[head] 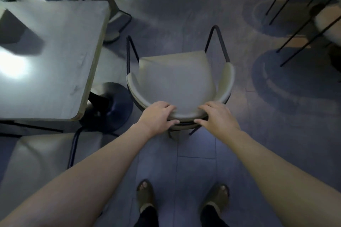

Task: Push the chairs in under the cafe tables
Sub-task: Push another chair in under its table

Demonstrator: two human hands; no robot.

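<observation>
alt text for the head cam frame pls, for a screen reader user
Both bare hands, left hand and right hand, grip the curved backrest of a cream chair with black metal legs, standing out on the tiled floor. A square grey cafe table stands to its left, the chair not under it.

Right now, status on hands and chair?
Left hand and right hand both gripping chair backrest. Chair out in aisle, right of table. Table's pedestal base beside it.
</observation>
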